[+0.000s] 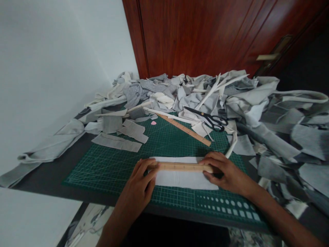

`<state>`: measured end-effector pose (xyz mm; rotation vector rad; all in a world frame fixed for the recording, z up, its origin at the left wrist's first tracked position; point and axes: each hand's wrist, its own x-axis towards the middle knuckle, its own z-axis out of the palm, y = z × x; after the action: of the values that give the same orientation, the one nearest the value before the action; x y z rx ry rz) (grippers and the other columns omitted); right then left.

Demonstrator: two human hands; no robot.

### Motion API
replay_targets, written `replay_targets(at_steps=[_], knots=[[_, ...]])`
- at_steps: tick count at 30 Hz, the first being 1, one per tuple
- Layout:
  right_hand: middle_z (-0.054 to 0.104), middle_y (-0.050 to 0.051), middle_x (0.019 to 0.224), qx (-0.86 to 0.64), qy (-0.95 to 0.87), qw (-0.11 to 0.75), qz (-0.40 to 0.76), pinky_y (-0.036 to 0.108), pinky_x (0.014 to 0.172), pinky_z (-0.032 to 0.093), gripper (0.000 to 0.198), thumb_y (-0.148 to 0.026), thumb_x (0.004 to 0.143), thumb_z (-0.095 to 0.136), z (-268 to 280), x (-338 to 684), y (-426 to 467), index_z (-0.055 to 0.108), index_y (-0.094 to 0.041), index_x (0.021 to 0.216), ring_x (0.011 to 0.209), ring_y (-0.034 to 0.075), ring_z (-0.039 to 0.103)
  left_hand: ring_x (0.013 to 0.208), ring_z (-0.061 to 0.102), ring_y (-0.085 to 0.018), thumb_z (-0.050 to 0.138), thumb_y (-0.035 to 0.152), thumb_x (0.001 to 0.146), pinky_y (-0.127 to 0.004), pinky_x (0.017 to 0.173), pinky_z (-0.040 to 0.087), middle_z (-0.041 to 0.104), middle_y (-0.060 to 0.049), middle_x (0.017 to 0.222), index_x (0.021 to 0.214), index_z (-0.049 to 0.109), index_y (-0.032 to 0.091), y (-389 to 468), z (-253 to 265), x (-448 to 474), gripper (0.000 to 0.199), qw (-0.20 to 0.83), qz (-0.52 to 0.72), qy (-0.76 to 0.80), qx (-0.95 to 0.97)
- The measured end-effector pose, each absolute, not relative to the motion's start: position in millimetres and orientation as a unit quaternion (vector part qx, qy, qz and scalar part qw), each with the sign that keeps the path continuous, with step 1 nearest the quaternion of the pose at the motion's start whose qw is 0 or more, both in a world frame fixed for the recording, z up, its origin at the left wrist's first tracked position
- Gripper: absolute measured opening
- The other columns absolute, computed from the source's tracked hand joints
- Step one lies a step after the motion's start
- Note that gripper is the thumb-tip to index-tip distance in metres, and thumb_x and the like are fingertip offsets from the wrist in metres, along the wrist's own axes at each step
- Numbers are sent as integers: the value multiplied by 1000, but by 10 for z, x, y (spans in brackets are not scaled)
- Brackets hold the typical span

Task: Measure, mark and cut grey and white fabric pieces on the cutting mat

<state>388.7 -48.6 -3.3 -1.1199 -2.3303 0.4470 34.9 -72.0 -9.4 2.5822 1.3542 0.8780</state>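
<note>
A wooden ruler (181, 167) lies lengthwise across a white fabric piece (180, 180) on the green cutting mat (102, 168). My left hand (144, 176) grips the ruler's left end, and my right hand (222, 169) has its fingers closed round the right end. The fabric shows above and below the ruler, its left and right edges partly under my hands. Beyond them on the mat, a second wooden ruler (187, 130) rests at a slant. Black-handled scissors (209, 118) lie on the scraps at its upper right.
Grey and white fabric scraps (164, 99) pile along the back and down the right side (277, 137) of the dark table. Flat grey strips (118, 141) lie at the mat's left, near a small pink piece (153, 122). A wall and a wooden door (205, 37) stand behind.
</note>
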Motion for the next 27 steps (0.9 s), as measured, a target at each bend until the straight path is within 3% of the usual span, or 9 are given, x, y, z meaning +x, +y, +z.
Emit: replay_targets(at_steps=[12,19,24,27], knots=[[70,10,113,-402,-867,235,177,41,97,56,24,-26,102,59,153,3696,-415,67,-24,124,109,25,67,133,56,-31,51,21,104,-67,121,39,61,-12,137,154,51,24,-790,-27,397,50,53,218,423,878],[70,10,111,-391,-856,296,162,39,93,56,20,-21,103,57,357,2717,479,68,-19,120,98,22,68,132,54,-34,55,29,105,-70,119,39,60,-14,139,155,51,22,-783,-83,378,51,42,217,413,883],[66,16,127,-427,-873,198,130,42,106,49,37,-21,96,73,224,2211,1207,66,-13,131,116,26,65,134,52,-36,56,38,105,-70,119,39,58,-15,143,158,49,26,-801,-112,378,54,29,205,419,884],[67,17,128,-442,-877,149,116,38,104,48,25,-23,98,72,210,2065,1430,69,-11,120,117,26,65,135,51,-36,55,45,105,-71,120,37,57,-15,142,158,48,27,-807,-111,376,56,25,193,416,888]])
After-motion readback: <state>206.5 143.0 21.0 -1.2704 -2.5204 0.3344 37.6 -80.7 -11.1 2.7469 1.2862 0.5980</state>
